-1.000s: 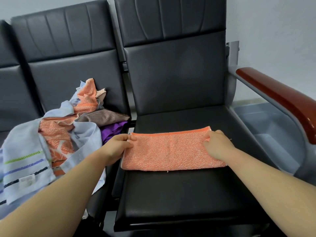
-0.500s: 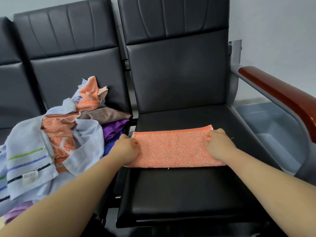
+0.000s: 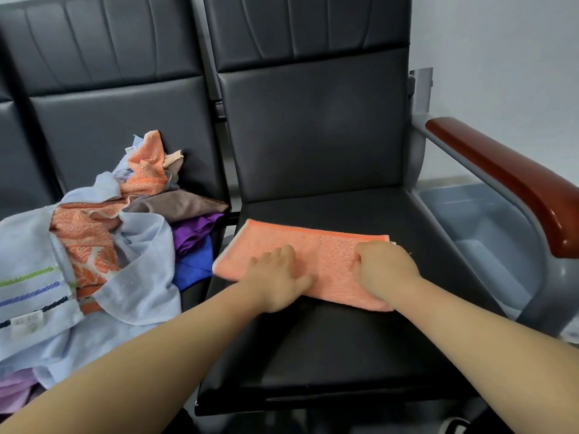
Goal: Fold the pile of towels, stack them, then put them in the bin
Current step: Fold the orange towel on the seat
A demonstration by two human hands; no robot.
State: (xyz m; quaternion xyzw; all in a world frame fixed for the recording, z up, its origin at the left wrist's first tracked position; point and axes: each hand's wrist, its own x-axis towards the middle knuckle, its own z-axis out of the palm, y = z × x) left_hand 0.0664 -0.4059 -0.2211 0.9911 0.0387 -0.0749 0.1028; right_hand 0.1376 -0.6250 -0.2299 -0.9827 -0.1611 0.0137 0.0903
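The orange towel (image 3: 313,261) lies as a long folded strip on the right-hand seat of the bench (image 3: 329,355). A second ago our left hand (image 3: 275,277) was at the towel's left end. Now it has slid to the middle and presses flat, fingers straight, leaving that end free. Our right hand (image 3: 385,267) rests on the right part with fingers curled, and we cannot tell whether it pinches cloth. We judge the crosswise fold comes next. The pile of towels (image 3: 94,245) waits on the neighbouring seat, and the grey bin (image 3: 488,233) stands past the armrest.
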